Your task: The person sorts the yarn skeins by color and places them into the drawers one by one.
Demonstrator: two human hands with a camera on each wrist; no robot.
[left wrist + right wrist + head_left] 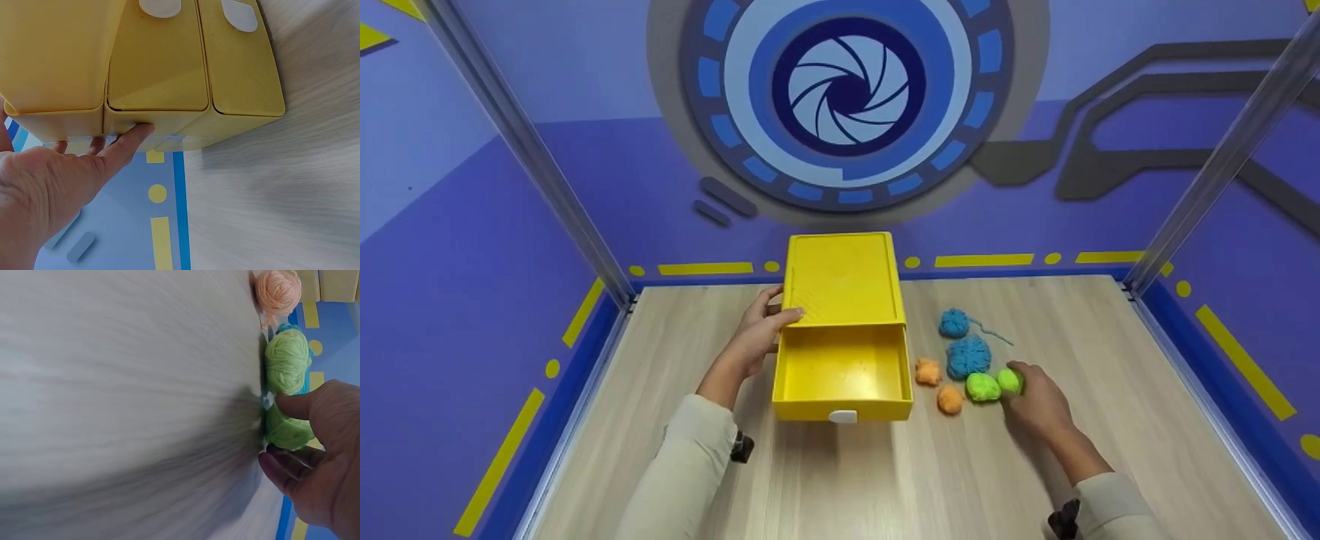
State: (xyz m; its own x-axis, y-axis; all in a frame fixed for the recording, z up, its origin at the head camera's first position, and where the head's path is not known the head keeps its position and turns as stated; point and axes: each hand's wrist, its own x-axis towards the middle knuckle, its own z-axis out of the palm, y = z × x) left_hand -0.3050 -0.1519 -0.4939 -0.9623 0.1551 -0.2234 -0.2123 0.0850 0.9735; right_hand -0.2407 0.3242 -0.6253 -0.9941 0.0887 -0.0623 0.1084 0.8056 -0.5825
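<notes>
A yellow drawer unit [844, 277] stands on the table, its top drawer [802, 410] pulled out; the visible inside holds nothing. My left hand [756, 334] rests against the unit's left side, thumb over the top edge. In the left wrist view, the fingers [132, 139] lie fairly straight along its side. On the right, my right hand [1041, 403] has its thumb and fingers around a green yarn ball [1009, 380]. Touching or very near that ball is another green yarn ball [982, 388]. Two blue yarn balls [968, 356] and two orange yarn balls [950, 400] lie close by.
Lower drawers with white handles [241, 16] show beneath the pulled-out one. A loose blue yarn tail [994, 332] trails from the farther blue ball. Printed panels [585, 187] wall in the wooden table [1117, 360] at the back and both sides.
</notes>
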